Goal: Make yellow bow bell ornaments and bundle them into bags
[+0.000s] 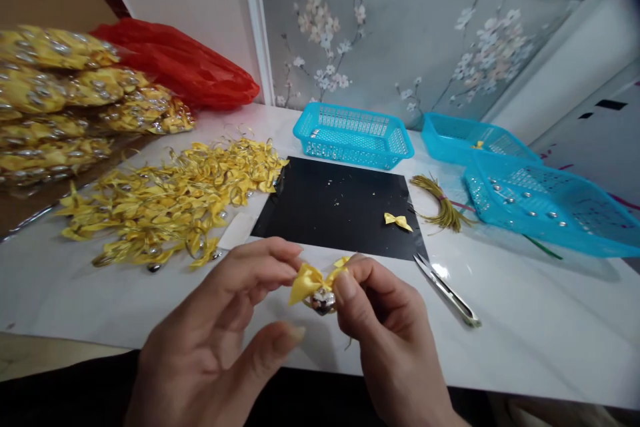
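My right hand [393, 320] pinches a yellow ribbon bow [307, 283] between thumb and forefinger, above the table's front edge. A shiny silver bell [323, 300] hangs at the middle of the bow, with a thin golden tie partly visible around it. My left hand [225, 320] is beside the bow on its left, thumb and fingers apart, the fingertips near or touching the ribbon's left loop. Beyond the hands, another yellow bow [398, 221] lies on a black mat [340, 203]. To the right rest small metal snips [447, 292].
A heap of finished yellow bows [170, 193] covers the left of the table. Behind it are stacked filled bags [60, 107] and a red plastic bag [180, 63]. A blue basket [353, 159] stands at the back; another blue basket [550, 230] holds silver bells. A bundle of golden ties [443, 203] lies nearby.
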